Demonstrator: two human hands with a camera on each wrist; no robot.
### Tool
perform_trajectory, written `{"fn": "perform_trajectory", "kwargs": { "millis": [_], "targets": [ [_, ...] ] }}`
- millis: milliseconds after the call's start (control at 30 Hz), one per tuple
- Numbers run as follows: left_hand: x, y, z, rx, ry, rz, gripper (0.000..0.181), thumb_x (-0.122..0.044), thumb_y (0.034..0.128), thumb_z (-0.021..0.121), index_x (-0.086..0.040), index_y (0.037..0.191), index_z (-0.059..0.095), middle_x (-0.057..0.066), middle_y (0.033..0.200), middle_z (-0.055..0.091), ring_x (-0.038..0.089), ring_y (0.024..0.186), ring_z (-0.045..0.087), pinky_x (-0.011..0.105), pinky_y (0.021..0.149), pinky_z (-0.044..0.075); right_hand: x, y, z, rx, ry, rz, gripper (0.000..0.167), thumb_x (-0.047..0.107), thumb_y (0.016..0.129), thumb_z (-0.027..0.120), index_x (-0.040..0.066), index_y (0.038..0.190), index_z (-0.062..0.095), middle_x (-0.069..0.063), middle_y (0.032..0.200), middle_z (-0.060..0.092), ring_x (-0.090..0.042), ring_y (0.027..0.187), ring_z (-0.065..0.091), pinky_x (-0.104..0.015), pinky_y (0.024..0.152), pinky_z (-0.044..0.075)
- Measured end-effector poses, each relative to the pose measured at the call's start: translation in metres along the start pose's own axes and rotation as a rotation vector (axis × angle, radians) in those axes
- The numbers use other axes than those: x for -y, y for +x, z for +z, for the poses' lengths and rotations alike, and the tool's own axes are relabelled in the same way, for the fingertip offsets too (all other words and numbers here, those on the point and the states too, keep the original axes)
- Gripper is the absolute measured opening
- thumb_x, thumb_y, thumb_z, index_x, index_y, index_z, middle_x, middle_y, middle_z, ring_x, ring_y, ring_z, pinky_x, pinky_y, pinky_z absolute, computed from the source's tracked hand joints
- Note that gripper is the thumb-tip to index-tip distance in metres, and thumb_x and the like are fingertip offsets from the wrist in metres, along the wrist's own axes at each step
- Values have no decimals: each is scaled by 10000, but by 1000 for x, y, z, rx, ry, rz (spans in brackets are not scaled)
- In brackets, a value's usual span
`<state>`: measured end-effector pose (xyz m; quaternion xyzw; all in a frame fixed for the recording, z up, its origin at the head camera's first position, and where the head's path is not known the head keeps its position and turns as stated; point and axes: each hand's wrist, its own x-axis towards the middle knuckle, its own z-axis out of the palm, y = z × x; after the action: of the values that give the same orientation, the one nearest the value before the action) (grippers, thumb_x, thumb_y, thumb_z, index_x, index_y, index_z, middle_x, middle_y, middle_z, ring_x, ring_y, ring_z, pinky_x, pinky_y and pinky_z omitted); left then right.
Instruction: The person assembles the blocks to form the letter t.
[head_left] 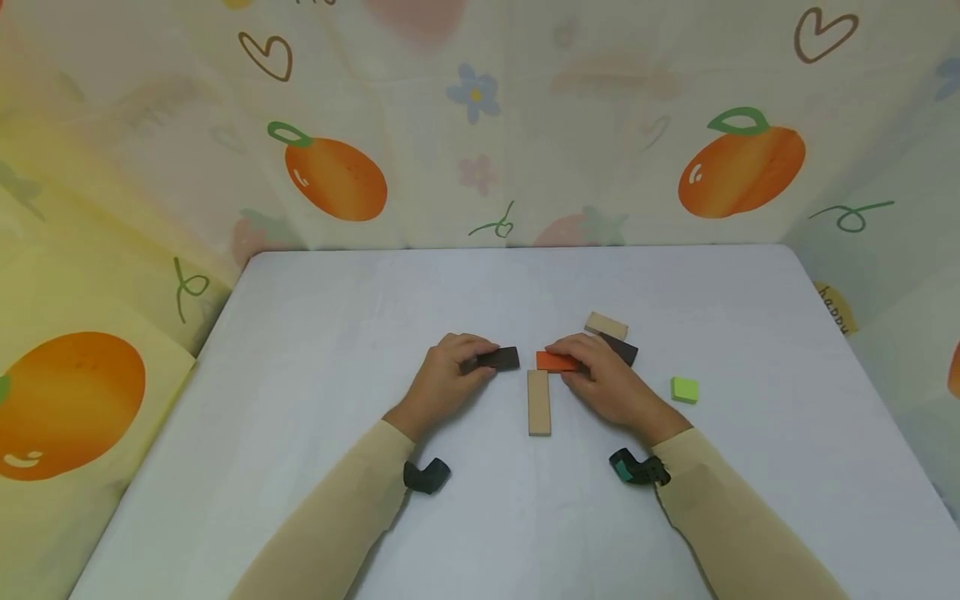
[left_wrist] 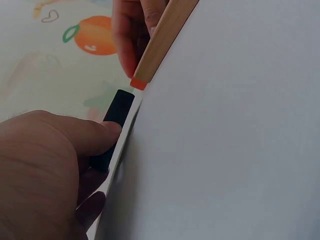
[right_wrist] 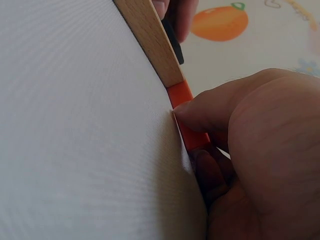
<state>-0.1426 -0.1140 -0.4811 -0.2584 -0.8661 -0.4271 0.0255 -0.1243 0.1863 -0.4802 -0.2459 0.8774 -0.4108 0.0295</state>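
My left hand pinches a black block between thumb and fingers, left of an orange block; a small gap lies between the two. The orange block is held by my right hand, with thumb and fingers on its sides. A wooden block lies lengthwise toward me, its far end against the orange block's near side. In the left wrist view the black block is gripped near the wooden block. In the right wrist view the thumb presses on the orange block.
Behind my right hand lie another wooden block and a second black block, close together. A small green block sits to the right of that hand. The white table ends at a patterned cloth.
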Motion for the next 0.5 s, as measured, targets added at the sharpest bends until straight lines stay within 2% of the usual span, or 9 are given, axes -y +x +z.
{"fn": "perform_trajectory", "kwargs": {
  "millis": [267,500],
  "targets": [
    [-2,6,7,46,28,-4,339,-42,965,845,-41,1300,791,53,1285,749,244,1167,633,398,1000,542,1,1,0,4,-14,16,413,-3,1039,706,90,1441,687,-54,1425,647,-283,1337,538,-525,1131,443],
    [0,10,9,57,59,0,346,-54,956,856,-56,1297,795,48,1284,751,251,1166,638,411,1011,534,2,0,0,12,-14,33,434,-12,1036,704,85,1457,678,-69,1444,641,-296,1353,530,-539,1142,431]
  ]
}}
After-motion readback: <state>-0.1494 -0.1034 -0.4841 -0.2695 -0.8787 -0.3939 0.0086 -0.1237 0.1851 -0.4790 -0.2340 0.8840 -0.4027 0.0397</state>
